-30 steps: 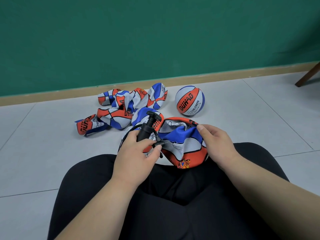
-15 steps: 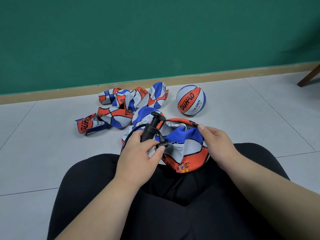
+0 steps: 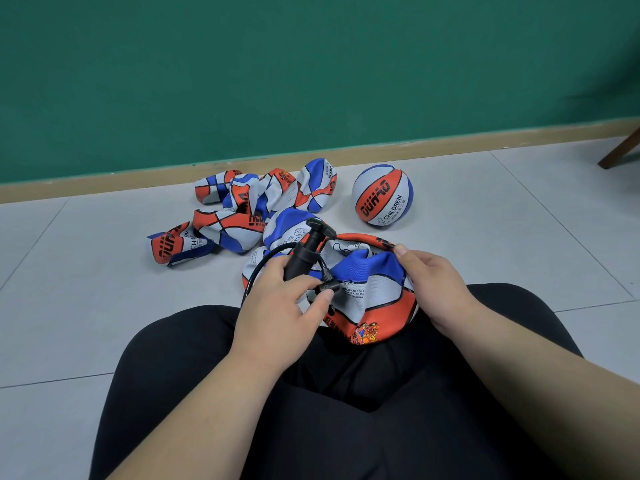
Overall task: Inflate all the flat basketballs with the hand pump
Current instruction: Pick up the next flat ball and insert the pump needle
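So, my left grip (image 3: 277, 303) was clamped on the black plastic hand pump (image 3: 306, 251), fingers curled round its barrel. The T-handle end pointed up and away from me. My thumb pressed on the small black connector (image 3: 327, 286) at the end of the pump's thin black hose (image 3: 263, 261), which looped out to the left and back. The connector lay against the grey panel of the flat orange, blue and grey basketball (image 3: 377, 292). Whether its needle sat inside the valve I could not tell.

That collapsed ball lay across my lap, on my black trousers (image 3: 311, 410), folded in on itself like a bowl. My right grip (image 3: 433, 285) was closed on its upper right rim, thumb on top and fingers tucked behind the fold.

Beyond my knees, a heap of crumpled flat basketballs (image 3: 249, 209) in the same colours lay on the pale grey tiled floor (image 3: 104, 306). Just right of the heap, and apart from it, stood one round, inflated basketball (image 3: 382, 195). Behind them ran a tan skirting board (image 3: 104, 183) under a green wall (image 3: 277, 64). A brown wooden leg (image 3: 620, 152) slanted in at the far right edge.
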